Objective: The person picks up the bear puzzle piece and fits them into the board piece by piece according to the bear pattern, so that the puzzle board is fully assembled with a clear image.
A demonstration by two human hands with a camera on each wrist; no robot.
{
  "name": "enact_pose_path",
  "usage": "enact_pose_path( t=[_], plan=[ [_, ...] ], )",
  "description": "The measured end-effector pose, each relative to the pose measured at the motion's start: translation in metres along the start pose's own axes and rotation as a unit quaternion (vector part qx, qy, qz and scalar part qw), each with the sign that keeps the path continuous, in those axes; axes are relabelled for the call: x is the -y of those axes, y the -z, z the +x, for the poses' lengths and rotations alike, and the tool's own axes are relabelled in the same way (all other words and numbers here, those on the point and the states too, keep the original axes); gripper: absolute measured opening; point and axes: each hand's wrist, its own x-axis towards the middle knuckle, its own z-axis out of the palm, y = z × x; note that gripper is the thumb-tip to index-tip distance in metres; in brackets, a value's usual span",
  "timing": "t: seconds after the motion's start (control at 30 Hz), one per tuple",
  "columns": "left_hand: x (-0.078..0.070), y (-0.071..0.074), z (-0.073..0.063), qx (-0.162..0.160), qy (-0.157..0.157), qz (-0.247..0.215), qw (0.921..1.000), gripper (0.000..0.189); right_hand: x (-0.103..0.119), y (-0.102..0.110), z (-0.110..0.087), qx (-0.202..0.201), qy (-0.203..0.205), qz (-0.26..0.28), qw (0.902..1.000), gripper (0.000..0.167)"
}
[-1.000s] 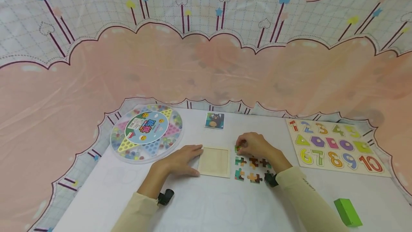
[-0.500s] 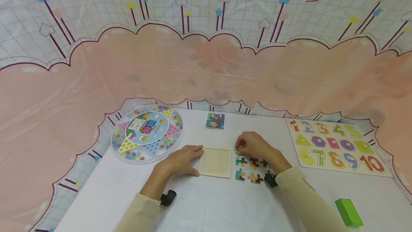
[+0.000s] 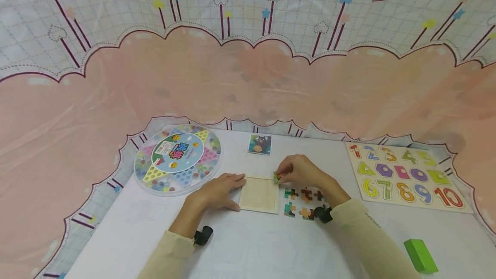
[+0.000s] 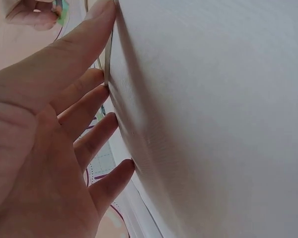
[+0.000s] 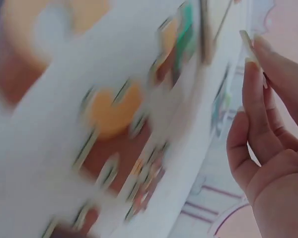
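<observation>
Game (image 3: 178,154): round, farthest left; I count it out of the work.
Left hand (image 3: 218,191): fingers straight and somewhat parted, thumb and fingertips touching the left side of the tray (image 3: 258,195); nothing pinched; I read this as steadying.
Tray: square, flat, plain wood showing inside; I'd want it motionless for the next move.
Card (image 3: 259,144): flat beyond the tray; probably my picture guide.
Piece (image 3: 276,178): green and brown, at the tray's far right corner as I see it from the head; I cannot tell whether it touches the rim.
Right hand (image 3: 304,172): thumb and forefinger pinch the piece, held edge-on to the right wrist view; the step in hand, I judge, is fitting it into the tray; next calls for choosing its spot, turning it flat, lowering, then letting go.
Loose pieces (image 3: 289,209): in rows right of the tray, some hidden by the right wrist camera (image 3: 323,214); these await their turn, I'd say.
Number board (image 3: 391,195): farther right, well apart.
Block (image 3: 420,255): green, near right; not needed, I think.
</observation>
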Motion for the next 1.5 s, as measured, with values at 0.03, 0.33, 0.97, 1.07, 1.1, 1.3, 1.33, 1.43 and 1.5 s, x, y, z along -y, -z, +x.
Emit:
enact_pose_path(
  t=[0.03, 0.33, 0.97, 1.07, 1.1, 1.3, 1.33, 1.43, 1.5],
  plan=[
    [0.0, 0.0, 0.0, 0.001, 0.001, -0.001, 1.0, 0.081, 0.003, -0.001, 0.001, 0.006, 0.007, 0.007, 0.9999, 0.014],
    [0.0, 0.003, 0.001, 0.007, 0.007, -0.005, 0.9999, 0.081, 0.023, -0.022, 0.017, 0.026, 0.022, 0.038, 0.9987, 0.02],
    [0.004, 0.0, 0.004, -0.003, 0.007, -0.013, 0.9999, 0.081, 0.044, -0.057, 0.042, 0.001, -0.043, 0.001, 0.9991, 0.016],
    [0.004, 0.0, 0.003, -0.002, 0.006, -0.013, 0.9999, 0.081, 0.047, -0.058, 0.041, -0.005, -0.041, -0.007, 0.9991, 0.015],
    [0.003, 0.0, 0.003, -0.002, 0.007, -0.013, 0.9999, 0.081, 0.048, -0.059, 0.041, -0.006, -0.04, -0.01, 0.9991, 0.015],
    [0.002, 0.002, 0.001, 0.001, 0.007, -0.01, 0.9999, 0.082, 0.049, -0.062, 0.042, -0.007, -0.046, -0.023, 0.9987, 0.015],
    [0.002, 0.002, 0.0, 0.001, 0.008, -0.01, 0.9999, 0.082, 0.049, -0.062, 0.042, -0.007, -0.045, -0.026, 0.9986, 0.015],
    [0.002, 0.002, 0.0, 0.0, 0.01, -0.011, 0.9999, 0.082, 0.051, -0.063, 0.042, -0.005, -0.043, -0.038, 0.9983, 0.015],
    [0.001, 0.002, 0.0, 0.0, 0.013, -0.015, 0.9998, 0.081, 0.052, -0.063, 0.042, -0.005, -0.042, -0.046, 0.998, 0.014]
  ],
)
